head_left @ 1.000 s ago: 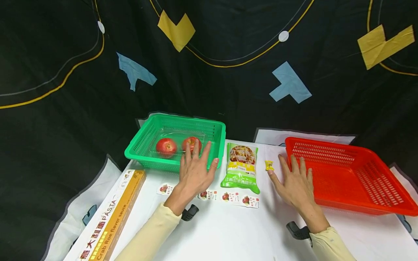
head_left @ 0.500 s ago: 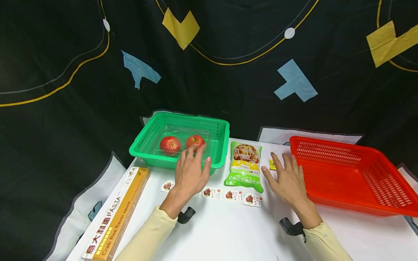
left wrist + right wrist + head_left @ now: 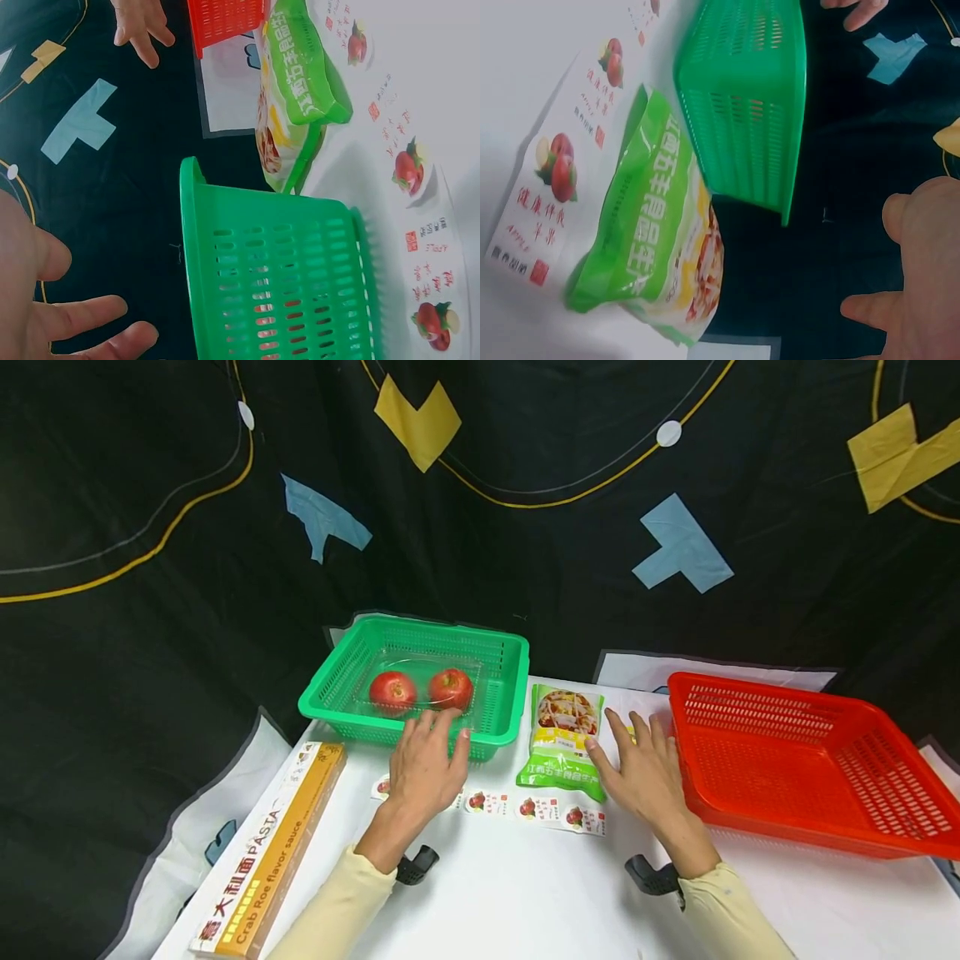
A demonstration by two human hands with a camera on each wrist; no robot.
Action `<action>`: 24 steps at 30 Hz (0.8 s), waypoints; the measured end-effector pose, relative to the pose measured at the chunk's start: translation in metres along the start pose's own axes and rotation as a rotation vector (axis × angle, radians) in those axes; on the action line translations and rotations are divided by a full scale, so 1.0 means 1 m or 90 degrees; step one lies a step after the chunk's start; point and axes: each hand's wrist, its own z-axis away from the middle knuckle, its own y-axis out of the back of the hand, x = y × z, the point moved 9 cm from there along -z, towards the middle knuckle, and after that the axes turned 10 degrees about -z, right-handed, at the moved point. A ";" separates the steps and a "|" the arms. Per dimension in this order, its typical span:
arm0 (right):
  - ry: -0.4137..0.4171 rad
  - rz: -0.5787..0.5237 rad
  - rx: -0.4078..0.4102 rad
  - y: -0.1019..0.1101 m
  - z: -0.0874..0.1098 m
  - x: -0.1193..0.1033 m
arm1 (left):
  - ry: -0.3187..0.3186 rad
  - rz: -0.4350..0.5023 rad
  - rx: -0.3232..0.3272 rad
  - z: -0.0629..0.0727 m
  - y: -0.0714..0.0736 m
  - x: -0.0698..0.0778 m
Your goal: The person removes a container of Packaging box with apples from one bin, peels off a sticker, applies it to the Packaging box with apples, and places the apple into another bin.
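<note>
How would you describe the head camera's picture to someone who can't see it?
A person's left hand hovers by a green basket holding two red apples, the right hand between a food bag and a red basket. A long pasta box lies on the white table, left of a row of apple labels.

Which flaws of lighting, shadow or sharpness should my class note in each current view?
Head view: a soft shadow on the white table below the right hand, with large lettering on the pasta box clear; left wrist view: a slight haze, small print on the label strip blurred; right wrist view: also hazy, though the green bag's big characters stand out.
</note>
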 end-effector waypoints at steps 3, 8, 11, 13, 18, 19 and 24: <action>-0.004 -0.003 -0.009 -0.004 -0.002 -0.003 | 0.007 -0.001 0.007 0.001 0.001 -0.005; -0.002 -0.005 -0.023 -0.009 -0.005 -0.008 | 0.042 -0.005 0.021 0.003 0.001 -0.014; 0.002 -0.002 -0.028 -0.014 -0.007 -0.012 | 0.081 -0.021 0.014 0.005 -0.001 -0.023; 0.007 -0.003 -0.028 -0.017 -0.008 -0.015 | 0.107 -0.031 0.001 0.006 -0.003 -0.030; 0.024 -0.016 -0.024 -0.021 -0.012 -0.023 | 0.163 -0.018 -0.051 0.007 -0.014 -0.047; 0.026 -0.019 -0.024 -0.022 -0.012 -0.024 | 0.172 -0.013 -0.059 0.006 -0.016 -0.049; 0.025 -0.032 -0.035 -0.026 -0.014 -0.029 | 0.207 -0.005 -0.058 0.004 -0.021 -0.060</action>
